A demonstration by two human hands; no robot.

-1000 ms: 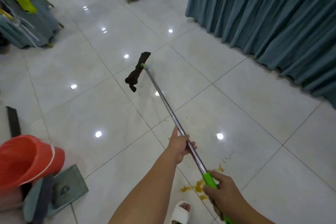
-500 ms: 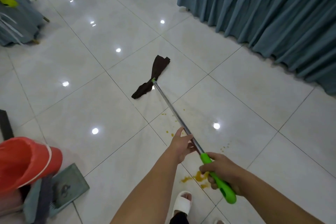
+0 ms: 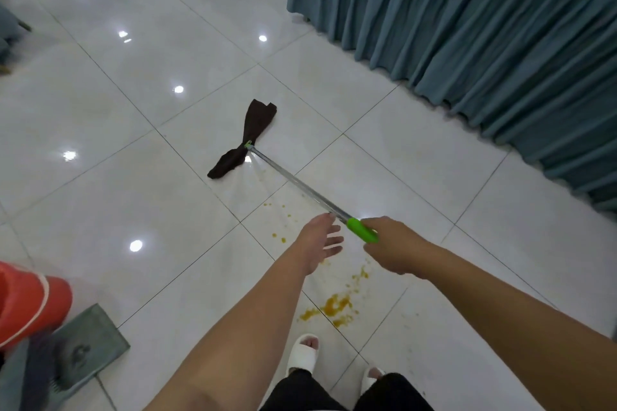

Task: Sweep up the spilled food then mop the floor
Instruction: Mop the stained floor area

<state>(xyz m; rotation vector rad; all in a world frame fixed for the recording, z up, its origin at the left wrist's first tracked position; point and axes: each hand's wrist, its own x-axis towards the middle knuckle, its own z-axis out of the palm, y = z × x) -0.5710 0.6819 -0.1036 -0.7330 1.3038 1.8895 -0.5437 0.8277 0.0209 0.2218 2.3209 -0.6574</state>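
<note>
Far left edge: red bucket (image 3: 30,304) with a grey-green dustpan (image 3: 90,344) lying flat just beside it, both well apart from the work. Centre-left on the white tile floor (image 3: 133,177): mop head (image 3: 245,140), a dark cloth flat on the tile at the far end of the mop. Shaft (image 3: 300,187) runs from it on a diagonal, up-left to down-right, back to the green grip (image 3: 360,230). That diagonal is the long axis, and the head sits ahead and left of both hands. Spill (image 3: 334,307): orange specks scatter beside the near half of the shaft, and the main blot lies close in front of the white slippers (image 3: 302,355). So the whole mess is between mop head and feet, on the near side of the cloth. Left hand (image 3: 320,243): fingers straight and spread, holding nothing, one fingertip right at the shaft just ahead of the grip; touching or just off, cannot tell. Right hand (image 3: 390,243): wrapped round the green grip, carrying the mop alone. Left hand is the nearer one to the bare shaft. Read: mopping stroke in hand; left should close on the shaft, then draw back along the axis to drag the cloth over the specks to the blot. Risk: solids remain, so the cloth may smear them. Right edge: teal table skirt (image 3: 467,43), well apart from the mop.
</note>
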